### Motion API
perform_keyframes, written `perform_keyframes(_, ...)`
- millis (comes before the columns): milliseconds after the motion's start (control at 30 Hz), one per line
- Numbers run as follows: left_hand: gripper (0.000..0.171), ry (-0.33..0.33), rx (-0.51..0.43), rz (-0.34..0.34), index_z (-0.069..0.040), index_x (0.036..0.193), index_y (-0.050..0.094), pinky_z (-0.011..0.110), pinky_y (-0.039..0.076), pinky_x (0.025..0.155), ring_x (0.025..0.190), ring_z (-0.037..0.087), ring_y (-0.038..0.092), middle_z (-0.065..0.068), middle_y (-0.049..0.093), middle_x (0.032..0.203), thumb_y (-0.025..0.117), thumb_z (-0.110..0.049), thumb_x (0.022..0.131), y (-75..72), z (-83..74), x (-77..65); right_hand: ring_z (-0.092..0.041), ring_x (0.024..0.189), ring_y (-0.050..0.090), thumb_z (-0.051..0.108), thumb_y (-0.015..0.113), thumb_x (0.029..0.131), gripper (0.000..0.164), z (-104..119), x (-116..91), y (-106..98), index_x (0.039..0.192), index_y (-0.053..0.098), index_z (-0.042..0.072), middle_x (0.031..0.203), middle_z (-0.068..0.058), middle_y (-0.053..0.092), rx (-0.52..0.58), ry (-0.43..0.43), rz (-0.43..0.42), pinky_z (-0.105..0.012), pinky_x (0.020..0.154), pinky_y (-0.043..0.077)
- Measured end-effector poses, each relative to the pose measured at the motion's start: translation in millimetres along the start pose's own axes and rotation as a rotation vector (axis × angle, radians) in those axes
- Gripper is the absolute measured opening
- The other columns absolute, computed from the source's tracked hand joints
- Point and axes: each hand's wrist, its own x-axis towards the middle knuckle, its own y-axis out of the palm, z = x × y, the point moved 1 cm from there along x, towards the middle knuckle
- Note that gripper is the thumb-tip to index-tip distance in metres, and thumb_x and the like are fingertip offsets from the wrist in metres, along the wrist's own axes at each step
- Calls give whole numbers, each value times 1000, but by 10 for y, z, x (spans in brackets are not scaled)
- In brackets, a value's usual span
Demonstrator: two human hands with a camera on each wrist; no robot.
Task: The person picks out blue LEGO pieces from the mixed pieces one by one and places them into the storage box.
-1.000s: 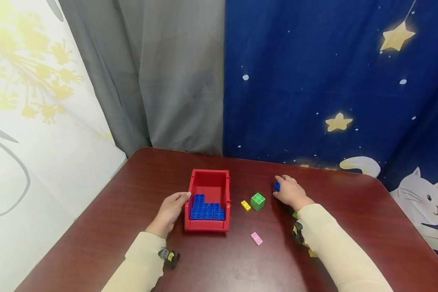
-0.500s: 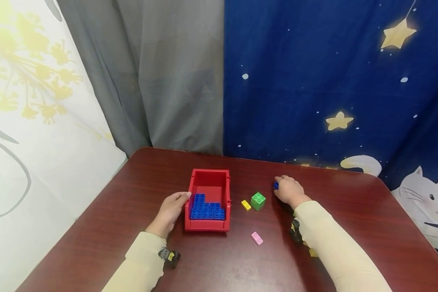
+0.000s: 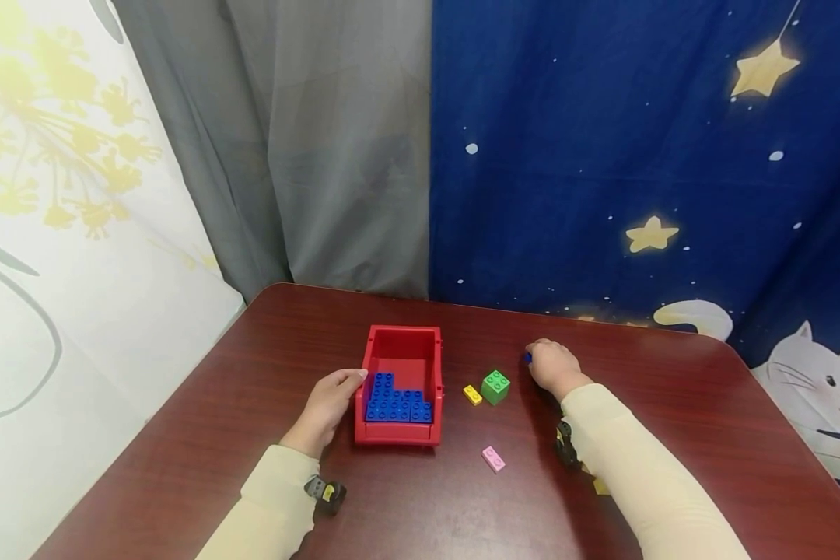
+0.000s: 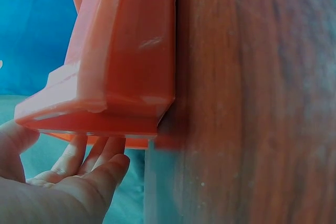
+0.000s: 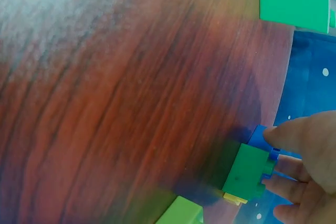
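My left hand [image 3: 330,406] grips the left wall of a red plastic bin [image 3: 399,432], thumb at the rim, as the left wrist view also shows for the bin [image 4: 139,51]. Inside the bin, several blue studded bricks [image 3: 392,406] fill the near part. At the right, my right hand [image 3: 554,364] pinches a blue toy brick [image 3: 528,357], mostly covered by the hand in the head view. In the right wrist view, the thumb lies on the blue brick [image 5: 258,137], with a green brick [image 5: 245,170] close beside it.
Between bin and right hand lie a green brick [image 3: 495,387] and a small yellow brick [image 3: 472,395]. A pink brick [image 3: 493,459] is nearer. Yellow [image 3: 600,486] shows under the right forearm. A light green brick [image 5: 182,212] stands at the right wrist view's bottom edge.
My right hand has shifted slightly, and less of the blue brick shows beside it. The left hand and the bin have stayed in place.
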Motion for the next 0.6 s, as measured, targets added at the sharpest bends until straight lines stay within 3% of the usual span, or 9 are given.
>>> perform_keyframes(233, 51, 1, 2, 2, -2, 136, 50, 54, 42, 103, 124, 40, 47, 22, 50, 137, 51, -37, 99, -1, -3, -16, -42, 112, 58, -4, 46, 90, 37, 7, 9, -4, 123, 63, -2, 125, -25, 58, 9, 19, 10, -52, 90, 50)
perform_keyframes(600, 52, 0, 0, 6, -2, 136, 50, 54, 42, 102, 123, 40, 48, 22, 51, 135, 51, -38, 99, -11, 7, -16, -42, 112, 58, -5, 47, 91, 36, 3, 14, 16, 123, 62, -3, 126, -26, 56, 29, 39, 22, -53, 87, 52)
